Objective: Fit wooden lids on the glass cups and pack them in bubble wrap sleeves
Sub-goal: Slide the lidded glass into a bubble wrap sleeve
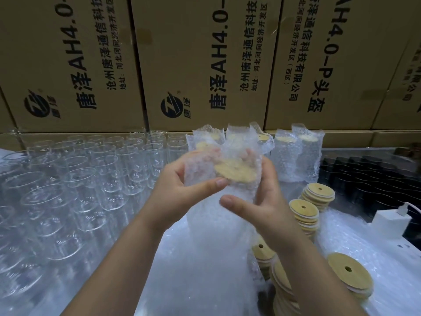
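Note:
Both hands hold a bubble wrap sleeve (205,213) upright in the middle of the view. Through its open top shows the round wooden lid (237,172) of the glass cup inside. My left hand (180,181) pinches the sleeve's top left edge between thumb and fingers. My right hand (257,201) grips the sleeve's right side, fingers behind it and thumb in front. Several bare glass cups (75,179) stand in rows on the left. Wooden lids with a centre hole sit in stacks (305,213) on the right.
Several wrapped, lidded cups (289,153) stand behind the hands. Brown cardboard boxes (198,65) wall off the back. A dark tray (369,179) and a white charger with cable (391,224) lie at the right. Loose bubble wrap (200,281) covers the table in front.

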